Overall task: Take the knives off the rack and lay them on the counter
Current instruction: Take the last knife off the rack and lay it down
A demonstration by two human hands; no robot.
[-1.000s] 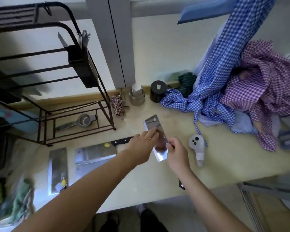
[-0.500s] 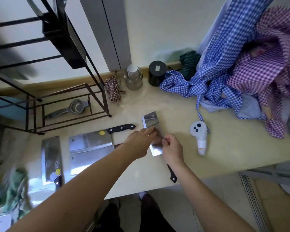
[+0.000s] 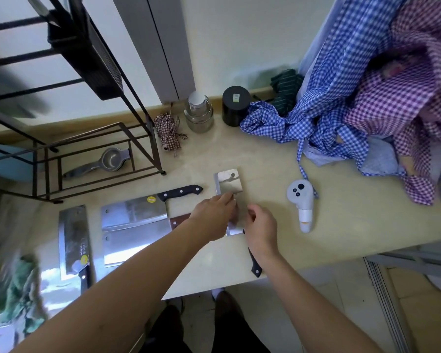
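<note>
From my head camera, my left hand [image 3: 214, 216] and right hand [image 3: 261, 229] both pinch the cleaver [image 3: 228, 187] lying flat on the counter [image 3: 341, 233]; three other knives [image 3: 135, 212] lie left of my grip.

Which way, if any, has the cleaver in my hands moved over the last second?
Yes. Against the white controller, the cleaver has come down toward the near counter edge; its tip is now almost level with the controller's head.

- Bare worktop [image 3: 341, 225] right of the white controller [image 3: 301, 203], a hand fits fine.
- Left of the controller: cleavers [image 3: 134, 225] crowd it.
- Behind the controller: checked cloth [image 3: 316, 128] blocks.
</note>
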